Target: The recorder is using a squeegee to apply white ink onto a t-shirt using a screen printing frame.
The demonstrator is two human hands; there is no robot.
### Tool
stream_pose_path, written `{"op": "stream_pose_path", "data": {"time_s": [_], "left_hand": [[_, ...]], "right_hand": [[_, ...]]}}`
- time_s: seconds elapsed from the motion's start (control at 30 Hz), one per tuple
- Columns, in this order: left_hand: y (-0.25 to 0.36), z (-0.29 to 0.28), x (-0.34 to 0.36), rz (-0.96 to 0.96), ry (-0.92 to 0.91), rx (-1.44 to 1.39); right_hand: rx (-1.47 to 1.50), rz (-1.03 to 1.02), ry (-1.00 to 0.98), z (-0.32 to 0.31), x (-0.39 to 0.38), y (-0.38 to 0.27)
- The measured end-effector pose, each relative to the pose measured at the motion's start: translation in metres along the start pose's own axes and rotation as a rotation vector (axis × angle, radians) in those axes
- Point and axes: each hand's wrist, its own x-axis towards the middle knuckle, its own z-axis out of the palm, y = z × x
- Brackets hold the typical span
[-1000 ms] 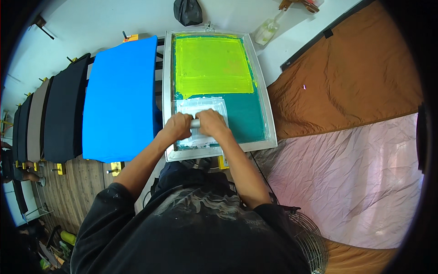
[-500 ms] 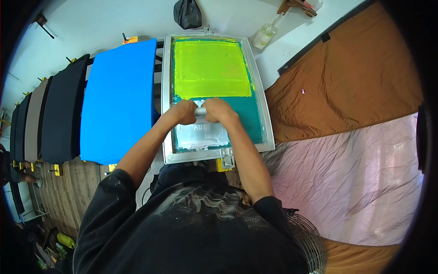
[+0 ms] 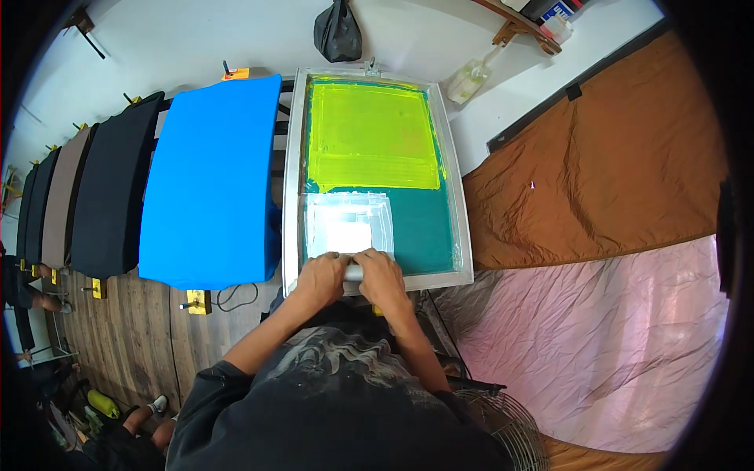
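Note:
Side by side at the near edge of a screen-printing frame [image 3: 463, 228], my left hand [image 3: 320, 281] and my right hand [image 3: 380, 279] are closed on a silver squeegee [image 3: 353, 273]. Its blade is hidden under my fingers. Green mesh [image 3: 422, 231] fills the frame. A bright yellow-green ink patch [image 3: 373, 133] covers its far half. Nearer to me, a white, partly see-through rectangle [image 3: 349, 224] lies on the left of the mesh, just beyond my knuckles.
Left of the frame stands a platen with blue cloth [image 3: 212, 180], then black [image 3: 118, 188] and brown [image 3: 69, 196] ones. Brown fabric [image 3: 542, 196] and pale pink fabric [image 3: 597, 337] hang at right. A wire fan guard [image 3: 510, 432] is close by my right side. Another person's shoe [image 3: 159, 404] shows lower left.
Both hands have pulled the squeegee toward me, from the middle of the screen to its near edge. The white rectangle behind it is now uncovered. My view has shifted slightly.

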Motion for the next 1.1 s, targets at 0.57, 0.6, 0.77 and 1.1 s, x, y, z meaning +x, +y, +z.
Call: {"op": "stream_pose_path", "data": {"time_s": [0.57, 0.6, 0.77, 1.1], "left_hand": [[-0.018, -0.005, 0.033, 0.029, 0.057, 0.109], [-0.012, -0.001, 0.022, 0.031, 0.037, 0.105], [0.002, -0.009, 0.002, -0.006, -0.102, 0.102], [-0.033, -0.043, 0.109, -0.08, -0.117, 0.151]], "right_hand": [[-0.086, -0.029, -0.042, -0.007, 0.042, 0.007], [-0.083, -0.022, -0.018, -0.004, 0.027, 0.006], [-0.075, 0.02, -0.135, -0.016, 0.008, -0.005], [-0.135, 0.113, -0.216, -0.05, 0.119, 0.007]]}}
